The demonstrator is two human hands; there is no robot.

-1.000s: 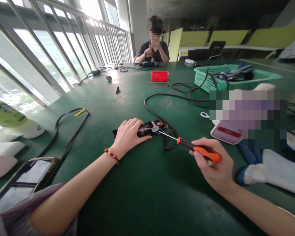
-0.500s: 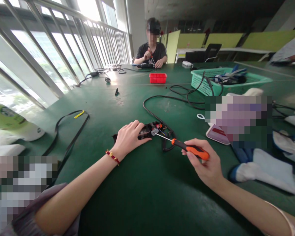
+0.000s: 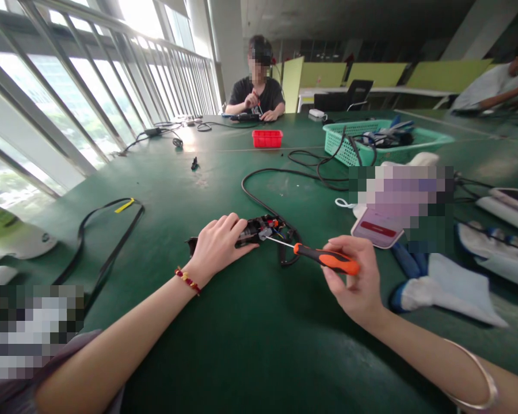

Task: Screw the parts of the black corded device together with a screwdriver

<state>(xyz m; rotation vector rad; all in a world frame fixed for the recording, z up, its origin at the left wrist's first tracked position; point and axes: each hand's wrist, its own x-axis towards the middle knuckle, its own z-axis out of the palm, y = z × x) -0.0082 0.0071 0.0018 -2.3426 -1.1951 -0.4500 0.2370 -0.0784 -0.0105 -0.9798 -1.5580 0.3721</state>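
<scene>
My left hand (image 3: 218, 244) is wrapped over an opened black corded device (image 3: 254, 231), pressing it to the green tabletop. Small parts and coloured wires show at the device's uncovered right end; my palm hides much of the left part. In my right hand (image 3: 362, 287) is an orange-and-black screwdriver (image 3: 328, 259), gripped by its handle between thumb and fingers. Its thin shaft slants left, and the tip meets the device near a grey part. A black cable (image 3: 247, 183) curves away from the device's right end.
Ahead are a red bin (image 3: 267, 139) and a green basket (image 3: 345, 150) with items in it. At the right lie a phone (image 3: 377, 227) and white-and-blue gloves (image 3: 427, 293). A black strap (image 3: 86, 221) lies left. A co-worker (image 3: 256, 89) sits across the table.
The whole view has swung a little to the right, so things appear further left. My left hand still holds the device, and the screwdriver tip stays at the same part.
</scene>
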